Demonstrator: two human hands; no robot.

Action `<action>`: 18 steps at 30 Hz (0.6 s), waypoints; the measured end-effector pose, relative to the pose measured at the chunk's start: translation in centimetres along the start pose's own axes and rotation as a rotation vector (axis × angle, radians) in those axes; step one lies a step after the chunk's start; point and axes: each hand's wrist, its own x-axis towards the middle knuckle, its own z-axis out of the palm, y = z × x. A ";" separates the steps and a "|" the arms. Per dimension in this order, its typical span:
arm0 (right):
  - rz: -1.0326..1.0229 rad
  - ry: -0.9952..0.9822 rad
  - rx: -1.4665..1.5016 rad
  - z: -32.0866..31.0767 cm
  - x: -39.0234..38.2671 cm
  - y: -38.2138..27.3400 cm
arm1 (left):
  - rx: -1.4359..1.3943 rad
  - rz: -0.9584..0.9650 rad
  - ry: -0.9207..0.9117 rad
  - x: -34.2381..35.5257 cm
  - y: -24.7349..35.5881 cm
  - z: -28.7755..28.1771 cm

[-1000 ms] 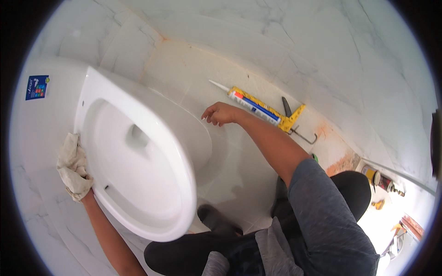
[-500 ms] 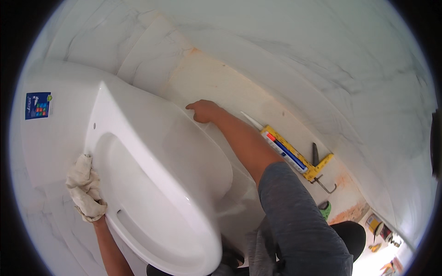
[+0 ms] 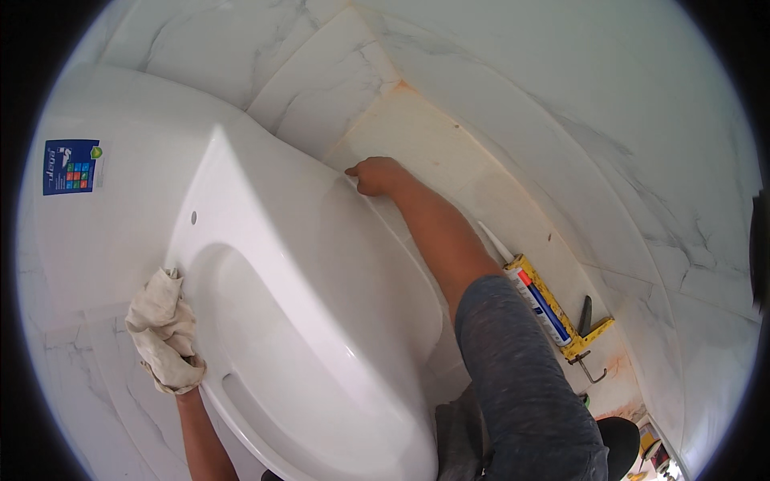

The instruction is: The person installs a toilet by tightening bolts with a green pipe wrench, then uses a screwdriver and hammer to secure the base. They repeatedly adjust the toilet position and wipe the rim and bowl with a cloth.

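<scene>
A white ceramic fixture that looks like a toilet (image 3: 297, 264) stands against the wall, its open bowl (image 3: 265, 337) facing up. My left hand lies at the near-left rim, covered by a crumpled beige cloth (image 3: 164, 329); its fingers are hidden beneath the fabric. On the far side, my right hand (image 3: 375, 176) reaches down to the lower edge of the fixture where it meets the floor. Its index finger points left along that edge and the other fingers are curled in. Nothing shows in this hand.
Right of my right forearm, a yellow caulking gun (image 3: 577, 341) with a white and blue cartridge lies on the pale floor tiles (image 3: 465, 172). Marbled wall tiles (image 3: 313, 88) rise behind and to the right. Small tins (image 3: 654, 449) stand at the lower right. A blue sticker (image 3: 72, 167) marks the fixture's left part.
The view has shifted. My right hand has slid farther along the fixture's lower edge toward the back wall. The left hand stays with the cloth at the rim.
</scene>
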 end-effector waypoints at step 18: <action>0.013 -0.293 -0.111 -0.5 1.8 -0.1 | -0.112 0.025 -0.111 0.1 -1.2 -1.2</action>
